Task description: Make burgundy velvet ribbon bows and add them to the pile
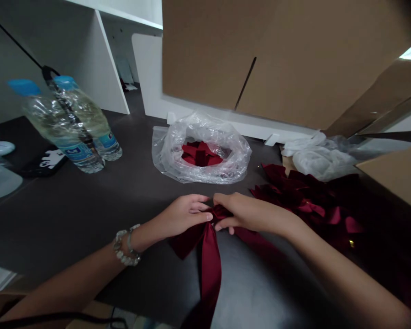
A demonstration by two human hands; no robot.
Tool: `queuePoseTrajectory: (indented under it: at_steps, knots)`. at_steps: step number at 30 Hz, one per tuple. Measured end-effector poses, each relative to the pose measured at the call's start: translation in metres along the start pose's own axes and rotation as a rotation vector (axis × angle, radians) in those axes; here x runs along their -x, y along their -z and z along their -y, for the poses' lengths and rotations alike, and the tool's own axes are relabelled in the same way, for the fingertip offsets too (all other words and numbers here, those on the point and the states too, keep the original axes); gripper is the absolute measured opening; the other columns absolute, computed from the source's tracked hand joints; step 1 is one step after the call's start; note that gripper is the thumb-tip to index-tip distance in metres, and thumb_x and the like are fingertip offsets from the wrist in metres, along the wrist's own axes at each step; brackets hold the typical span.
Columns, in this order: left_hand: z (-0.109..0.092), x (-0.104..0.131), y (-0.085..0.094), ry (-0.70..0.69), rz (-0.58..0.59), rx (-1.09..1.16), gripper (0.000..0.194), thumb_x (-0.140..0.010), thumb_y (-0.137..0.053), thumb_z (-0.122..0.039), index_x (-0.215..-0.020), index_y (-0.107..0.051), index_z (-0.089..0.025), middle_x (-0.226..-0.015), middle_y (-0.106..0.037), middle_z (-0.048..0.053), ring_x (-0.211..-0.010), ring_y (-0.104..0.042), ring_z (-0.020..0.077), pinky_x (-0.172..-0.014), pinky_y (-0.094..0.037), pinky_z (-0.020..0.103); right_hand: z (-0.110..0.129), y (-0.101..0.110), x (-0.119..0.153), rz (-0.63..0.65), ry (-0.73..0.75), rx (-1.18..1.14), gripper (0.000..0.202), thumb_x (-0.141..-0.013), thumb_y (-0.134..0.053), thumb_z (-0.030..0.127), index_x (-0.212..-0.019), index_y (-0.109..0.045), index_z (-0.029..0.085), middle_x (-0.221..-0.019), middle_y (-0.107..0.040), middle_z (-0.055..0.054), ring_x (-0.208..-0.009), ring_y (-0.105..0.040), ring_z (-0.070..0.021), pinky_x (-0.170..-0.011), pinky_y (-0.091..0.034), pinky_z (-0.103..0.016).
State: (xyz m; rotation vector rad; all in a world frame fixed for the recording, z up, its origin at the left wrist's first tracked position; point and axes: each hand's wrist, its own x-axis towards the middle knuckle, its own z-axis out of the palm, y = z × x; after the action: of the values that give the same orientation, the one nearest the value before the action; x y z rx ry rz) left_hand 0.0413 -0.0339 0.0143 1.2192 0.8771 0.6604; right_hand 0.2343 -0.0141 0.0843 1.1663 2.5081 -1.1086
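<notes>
A dark red ribbon bow (210, 256) is held between my two hands above the dark table, its long tail hanging toward me. My left hand (187, 214), with a beaded bracelet and a watch band on the wrist, pinches the bow near its middle. From the other side my right hand (238, 212) curls its fingers round the bow's right part. Some of the ribbon under the fingers is hidden. Just beyond the hands, a clear plastic bag (164, 155) stands with its mouth folded open, and red ribbon pieces (201, 154) lie inside.
To the right is a pile of dark red bows (304, 196), with crumpled white plastic (324, 157) behind it. A large cardboard box (277, 59) rises at the back. Two water bottles (75, 137) and a black phone-like object (44, 164) are at the left.
</notes>
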Motion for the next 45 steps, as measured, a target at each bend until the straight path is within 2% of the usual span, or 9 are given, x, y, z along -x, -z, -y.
queuePoseTrajectory:
  at_steps: [3, 7, 12, 16, 19, 22, 27, 33, 45]
  knots:
    - [-0.014, 0.004, 0.002, -0.039, 0.164, 0.041, 0.025, -0.086, -0.058, -0.034, -0.097, -0.065, -0.012, -0.096, -0.072, 0.011, -0.093, -0.066, 0.0213, -0.087, -0.047, 0.034, 0.003, 0.002, 0.005, -0.113, 0.099, -0.130, 0.025, -0.087, -0.057, 0.042, -0.085, -0.045, 0.020, -0.071, -0.063, 0.002, -0.053, -0.056, -0.0114, -0.050, -0.040, -0.021]
    - [-0.027, 0.021, 0.000, 0.056, 0.281, 0.228, 0.029, -0.091, -0.050, -0.042, -0.092, -0.060, -0.015, -0.081, -0.067, 0.005, -0.072, -0.065, 0.0150, -0.072, -0.051, 0.030, 0.013, -0.001, 0.009, -0.302, 0.207, -0.185, 0.021, -0.093, -0.046, 0.041, -0.087, -0.049, 0.020, -0.079, -0.064, 0.001, -0.072, -0.057, -0.0145, -0.064, -0.043, -0.025]
    - [-0.032, 0.058, 0.011, 0.089, -0.021, -0.021, 0.027, -0.089, -0.049, -0.044, -0.085, -0.053, -0.018, -0.068, -0.051, -0.004, -0.045, -0.036, 0.0054, -0.042, -0.030, 0.018, 0.030, -0.013, -0.019, -0.246, 0.287, -0.327, 0.019, -0.093, -0.046, 0.038, -0.085, -0.049, 0.021, -0.074, -0.059, 0.002, -0.064, -0.053, -0.0114, -0.057, -0.041, -0.022]
    - [-0.025, 0.091, 0.039, -0.069, -0.350, -0.568, 0.027, -0.088, -0.050, -0.036, -0.071, -0.059, -0.018, -0.066, -0.061, -0.002, -0.061, -0.053, 0.0119, -0.058, -0.035, 0.022, 0.043, -0.022, -0.070, 0.007, 0.310, -0.397, 0.024, -0.094, -0.041, 0.044, -0.086, -0.045, 0.021, -0.064, -0.048, 0.007, -0.046, -0.040, -0.0069, -0.043, -0.033, -0.018]
    - [-0.012, 0.109, 0.066, -0.047, -0.511, -0.645, 0.030, -0.087, -0.050, -0.036, -0.068, -0.064, -0.018, -0.064, -0.064, -0.001, -0.062, -0.055, 0.0136, -0.061, -0.035, 0.022, 0.062, -0.012, -0.115, 0.095, 0.387, -0.090, 0.027, -0.093, -0.045, 0.043, -0.083, -0.053, 0.019, -0.071, -0.058, 0.001, -0.056, -0.053, -0.0108, -0.053, -0.043, -0.022]
    - [0.003, 0.114, 0.096, 0.042, -0.686, -0.461, 0.032, -0.083, -0.054, -0.040, -0.063, -0.064, -0.016, -0.050, -0.053, -0.003, -0.048, -0.045, 0.0116, -0.051, -0.030, 0.022, 0.105, 0.017, -0.161, -0.263, 0.481, 0.346, 0.015, -0.086, -0.059, 0.030, -0.091, -0.060, 0.016, -0.092, -0.065, -0.009, -0.086, -0.060, -0.0220, -0.078, -0.047, -0.035]
    - [0.013, 0.102, 0.142, 0.053, -0.786, -0.339, 0.031, -0.084, -0.053, -0.038, -0.069, -0.065, -0.014, -0.044, -0.044, -0.006, -0.041, -0.038, 0.0090, -0.043, -0.026, 0.019, 0.203, 0.078, -0.233, -0.785, 0.782, 0.464, 0.034, -0.094, -0.043, 0.029, -0.126, -0.046, 0.018, -0.133, -0.050, -0.011, -0.123, -0.042, -0.0234, -0.102, -0.033, -0.039]
    - [0.010, 0.081, 0.168, 0.029, -0.885, -0.100, 0.021, -0.086, -0.052, -0.027, -0.076, -0.062, -0.012, -0.063, -0.061, 0.001, -0.041, -0.037, 0.0052, -0.039, -0.028, 0.016, 0.247, 0.097, -0.286, -0.782, 0.579, 0.487, 0.052, -0.095, -0.028, 0.055, -0.104, -0.058, 0.014, -0.109, -0.061, -0.014, -0.121, -0.039, -0.0350, -0.099, -0.028, -0.059]
    - [0.002, 0.072, 0.178, -0.056, -0.963, 0.252, 0.021, -0.083, -0.061, -0.028, -0.071, -0.057, -0.012, -0.074, -0.068, 0.006, -0.039, -0.033, 0.0016, -0.035, -0.025, 0.015, 0.241, 0.084, -0.284, -0.884, 0.586, 0.481, 0.046, -0.097, -0.025, 0.049, -0.099, -0.057, 0.016, -0.101, -0.063, -0.012, -0.113, -0.042, -0.0338, -0.086, -0.042, -0.047]
